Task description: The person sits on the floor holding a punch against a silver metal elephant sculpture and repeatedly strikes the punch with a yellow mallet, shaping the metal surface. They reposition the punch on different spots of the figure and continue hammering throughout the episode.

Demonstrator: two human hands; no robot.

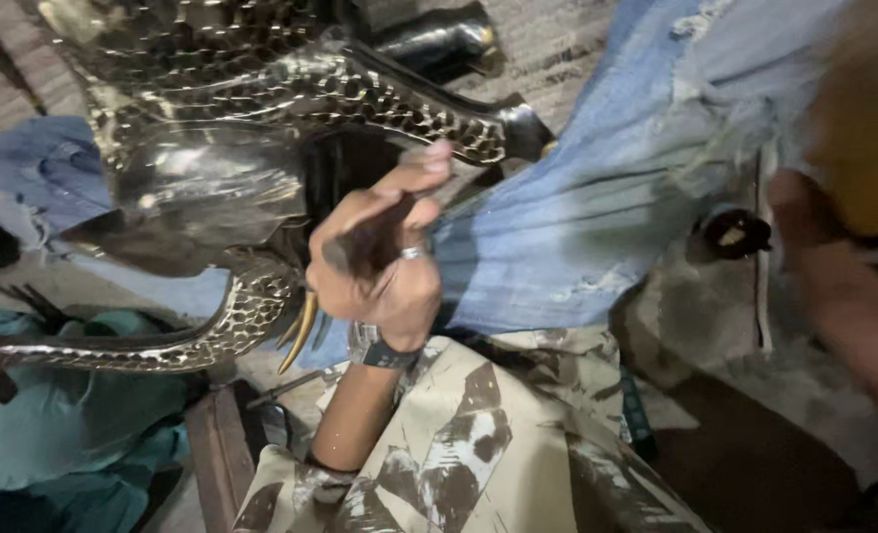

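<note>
A dark, polished metal sculpture with a hammered scale pattern fills the upper left, and one curved scaled limb sweeps down to the left. My left hand, wearing a ring and a wristwatch, is closed around a small dark object right against the sculpture's middle, with the thumb up. Blue denim cloth lies bunched just right of that hand. My right hand is a blur at the right edge, under a blurred yellow shape; its grip is unclear.
Camouflage trousers cover my leg at the bottom centre. Teal cloth lies at the lower left and more blue cloth at the left. A dark round fitting sits on the grey floor to the right.
</note>
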